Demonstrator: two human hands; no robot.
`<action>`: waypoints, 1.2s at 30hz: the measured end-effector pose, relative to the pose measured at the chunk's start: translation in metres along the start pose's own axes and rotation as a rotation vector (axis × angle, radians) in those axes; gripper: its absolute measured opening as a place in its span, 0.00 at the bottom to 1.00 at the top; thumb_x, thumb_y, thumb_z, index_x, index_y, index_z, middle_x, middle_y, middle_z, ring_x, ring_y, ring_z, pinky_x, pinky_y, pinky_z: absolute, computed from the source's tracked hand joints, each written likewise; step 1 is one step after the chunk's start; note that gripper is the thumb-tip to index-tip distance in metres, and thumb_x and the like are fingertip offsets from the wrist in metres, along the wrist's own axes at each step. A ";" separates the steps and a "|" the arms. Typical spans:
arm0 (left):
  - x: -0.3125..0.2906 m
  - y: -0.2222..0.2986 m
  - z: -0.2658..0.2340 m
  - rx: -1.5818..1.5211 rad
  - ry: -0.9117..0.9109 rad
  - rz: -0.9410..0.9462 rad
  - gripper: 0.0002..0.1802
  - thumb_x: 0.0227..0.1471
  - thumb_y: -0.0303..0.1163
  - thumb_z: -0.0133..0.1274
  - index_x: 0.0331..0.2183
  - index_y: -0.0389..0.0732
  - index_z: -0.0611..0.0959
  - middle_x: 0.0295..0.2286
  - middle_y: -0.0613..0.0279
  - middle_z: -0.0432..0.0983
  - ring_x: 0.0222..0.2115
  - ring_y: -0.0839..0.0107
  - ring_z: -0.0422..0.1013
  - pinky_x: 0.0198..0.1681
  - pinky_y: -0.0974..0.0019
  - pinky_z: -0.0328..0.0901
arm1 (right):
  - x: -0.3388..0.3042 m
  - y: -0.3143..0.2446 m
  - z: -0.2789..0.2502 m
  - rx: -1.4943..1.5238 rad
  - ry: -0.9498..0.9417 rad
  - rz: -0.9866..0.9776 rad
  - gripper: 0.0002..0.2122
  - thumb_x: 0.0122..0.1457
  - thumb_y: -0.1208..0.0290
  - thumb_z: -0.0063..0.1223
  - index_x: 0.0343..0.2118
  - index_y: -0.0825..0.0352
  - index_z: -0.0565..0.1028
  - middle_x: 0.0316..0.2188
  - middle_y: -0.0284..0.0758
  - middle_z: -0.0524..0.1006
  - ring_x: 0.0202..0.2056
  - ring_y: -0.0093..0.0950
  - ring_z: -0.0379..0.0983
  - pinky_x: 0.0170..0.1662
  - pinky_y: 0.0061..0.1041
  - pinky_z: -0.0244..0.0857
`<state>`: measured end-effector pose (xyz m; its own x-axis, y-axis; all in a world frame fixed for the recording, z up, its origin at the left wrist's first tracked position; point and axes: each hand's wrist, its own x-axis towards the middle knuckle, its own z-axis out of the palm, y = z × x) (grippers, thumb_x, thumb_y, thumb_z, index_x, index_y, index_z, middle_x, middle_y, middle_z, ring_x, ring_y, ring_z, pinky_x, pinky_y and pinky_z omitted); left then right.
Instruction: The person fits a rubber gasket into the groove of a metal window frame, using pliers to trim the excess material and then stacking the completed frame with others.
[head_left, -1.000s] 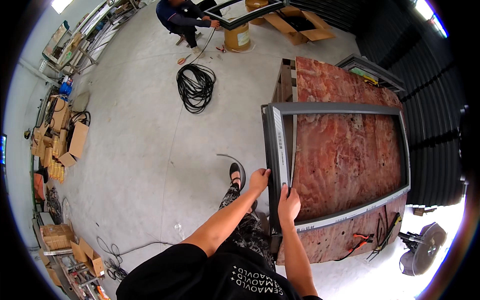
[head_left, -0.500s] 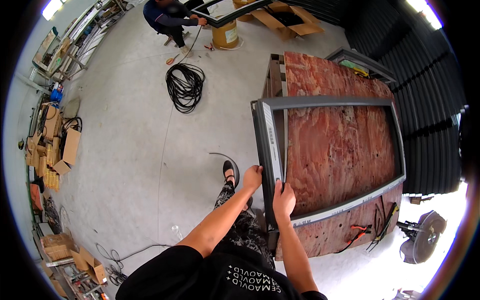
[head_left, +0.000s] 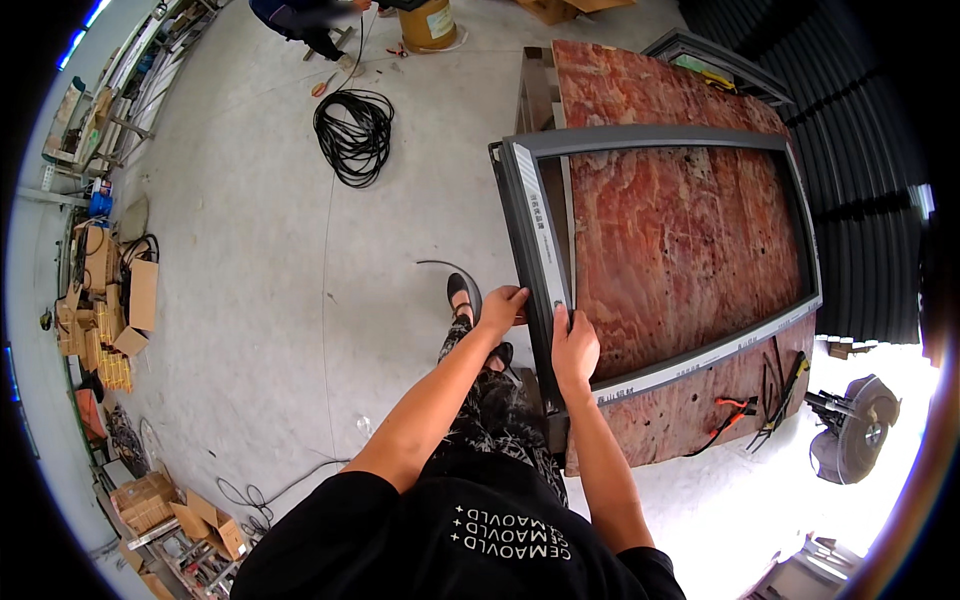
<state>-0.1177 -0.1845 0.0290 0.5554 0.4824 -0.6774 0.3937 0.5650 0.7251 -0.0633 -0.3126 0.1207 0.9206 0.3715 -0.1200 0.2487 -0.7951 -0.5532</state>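
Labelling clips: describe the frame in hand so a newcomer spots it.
Right of centre is a reddish mottled board. Over it lies a large grey rectangular frame, its overhanging left side touched by the left hand and right hand. Pale strips along its left and near sides set it apart from the grey frame pieces by the board's far end.
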 end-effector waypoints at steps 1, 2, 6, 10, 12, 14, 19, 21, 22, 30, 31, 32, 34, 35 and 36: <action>-0.002 -0.003 -0.001 -0.013 -0.016 -0.009 0.16 0.58 0.37 0.51 0.35 0.29 0.79 0.21 0.57 0.75 0.22 0.69 0.75 0.25 0.66 0.72 | 0.000 0.001 0.000 -0.008 0.018 -0.011 0.22 0.63 0.53 0.42 0.25 0.71 0.71 0.25 0.51 0.74 0.29 0.51 0.71 0.33 0.45 0.65; -0.004 -0.006 -0.004 -0.026 -0.028 -0.018 0.16 0.58 0.37 0.51 0.35 0.29 0.79 0.20 0.57 0.75 0.22 0.69 0.75 0.25 0.65 0.72 | -0.001 0.002 0.002 -0.013 0.033 -0.022 0.22 0.62 0.53 0.43 0.25 0.71 0.70 0.24 0.50 0.74 0.28 0.51 0.72 0.32 0.45 0.65; -0.006 -0.017 0.012 0.783 0.269 0.357 0.17 0.59 0.38 0.50 0.34 0.29 0.78 0.21 0.54 0.75 0.22 0.66 0.75 0.23 0.64 0.70 | 0.003 0.006 0.008 -0.022 0.024 -0.025 0.22 0.62 0.52 0.43 0.24 0.70 0.70 0.24 0.49 0.74 0.28 0.50 0.72 0.31 0.45 0.65; -0.007 -0.012 0.007 0.373 0.092 0.212 0.15 0.58 0.35 0.50 0.33 0.30 0.78 0.21 0.54 0.75 0.21 0.67 0.75 0.23 0.64 0.70 | 0.000 0.005 0.005 -0.005 0.051 -0.041 0.22 0.62 0.52 0.43 0.25 0.70 0.70 0.24 0.49 0.74 0.28 0.50 0.72 0.31 0.45 0.65; -0.010 -0.014 0.003 0.257 0.034 0.166 0.12 0.57 0.31 0.52 0.32 0.30 0.77 0.21 0.56 0.75 0.21 0.70 0.74 0.23 0.64 0.70 | -0.002 0.003 0.004 -0.014 0.049 -0.032 0.22 0.62 0.52 0.43 0.25 0.70 0.70 0.24 0.49 0.74 0.28 0.50 0.72 0.31 0.45 0.65; -0.011 -0.014 0.003 0.213 0.025 0.128 0.10 0.56 0.29 0.52 0.32 0.30 0.77 0.22 0.57 0.75 0.21 0.71 0.73 0.23 0.65 0.70 | -0.001 0.002 0.003 -0.015 0.031 -0.021 0.22 0.62 0.52 0.43 0.25 0.70 0.70 0.24 0.49 0.74 0.28 0.50 0.72 0.31 0.45 0.65; -0.007 -0.013 0.005 0.106 -0.001 0.037 0.08 0.55 0.28 0.54 0.31 0.31 0.77 0.23 0.58 0.75 0.22 0.72 0.74 0.24 0.67 0.71 | 0.001 0.004 0.002 -0.024 0.025 -0.016 0.22 0.62 0.52 0.43 0.25 0.70 0.70 0.24 0.50 0.74 0.28 0.50 0.72 0.32 0.45 0.65; -0.005 -0.022 0.000 0.052 -0.026 0.018 0.08 0.54 0.27 0.54 0.31 0.31 0.77 0.23 0.58 0.75 0.22 0.72 0.74 0.24 0.67 0.71 | -0.001 0.003 0.004 -0.016 0.024 -0.022 0.21 0.62 0.52 0.43 0.25 0.70 0.71 0.24 0.50 0.74 0.28 0.50 0.72 0.32 0.45 0.65; -0.002 -0.029 -0.003 0.036 -0.037 0.027 0.08 0.54 0.27 0.54 0.31 0.31 0.77 0.23 0.59 0.75 0.22 0.72 0.74 0.24 0.67 0.71 | -0.002 0.001 0.005 -0.017 0.016 -0.019 0.21 0.62 0.52 0.43 0.25 0.70 0.71 0.25 0.50 0.75 0.29 0.50 0.72 0.32 0.45 0.65; -0.008 -0.011 0.002 0.094 -0.036 -0.081 0.08 0.53 0.26 0.56 0.34 0.31 0.77 0.24 0.61 0.74 0.23 0.73 0.73 0.23 0.67 0.72 | -0.001 -0.001 0.000 -0.017 0.012 -0.007 0.22 0.62 0.53 0.42 0.27 0.71 0.72 0.26 0.51 0.75 0.30 0.51 0.72 0.34 0.45 0.65; -0.009 -0.006 0.000 0.174 -0.044 -0.075 0.11 0.53 0.30 0.55 0.35 0.31 0.77 0.26 0.54 0.76 0.26 0.64 0.76 0.28 0.61 0.72 | 0.000 -0.003 -0.002 -0.016 -0.011 0.011 0.22 0.63 0.52 0.41 0.28 0.72 0.72 0.27 0.52 0.75 0.31 0.51 0.72 0.35 0.46 0.65; -0.010 -0.001 -0.002 0.355 0.025 0.027 0.12 0.53 0.31 0.55 0.35 0.31 0.77 0.27 0.52 0.76 0.29 0.60 0.75 0.31 0.59 0.71 | 0.000 -0.003 -0.004 -0.023 -0.031 0.034 0.23 0.63 0.52 0.40 0.29 0.72 0.73 0.28 0.53 0.76 0.32 0.52 0.72 0.36 0.46 0.65; -0.006 0.012 -0.003 0.712 0.166 0.242 0.15 0.53 0.34 0.54 0.36 0.31 0.77 0.30 0.46 0.76 0.33 0.51 0.75 0.36 0.55 0.70 | -0.001 -0.003 -0.001 -0.044 -0.029 0.021 0.22 0.63 0.52 0.42 0.27 0.72 0.72 0.26 0.53 0.75 0.30 0.53 0.72 0.34 0.47 0.65; -0.004 0.026 -0.002 0.708 0.273 0.319 0.16 0.52 0.35 0.53 0.36 0.31 0.77 0.31 0.44 0.76 0.36 0.47 0.73 0.38 0.54 0.68 | -0.001 -0.004 0.000 -0.029 -0.019 0.005 0.22 0.62 0.53 0.42 0.26 0.72 0.72 0.26 0.53 0.74 0.30 0.53 0.71 0.33 0.47 0.64; -0.001 0.046 0.005 0.698 0.380 0.395 0.17 0.51 0.36 0.52 0.37 0.31 0.76 0.31 0.42 0.76 0.39 0.43 0.71 0.41 0.52 0.66 | -0.001 -0.003 0.000 -0.016 -0.006 -0.012 0.22 0.62 0.53 0.43 0.26 0.72 0.71 0.25 0.54 0.74 0.29 0.53 0.71 0.33 0.47 0.64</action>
<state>-0.0967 -0.1619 0.0632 0.5134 0.8157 -0.2666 0.6504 -0.1671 0.7410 -0.0648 -0.3106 0.1224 0.9155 0.3844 -0.1186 0.2650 -0.7981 -0.5412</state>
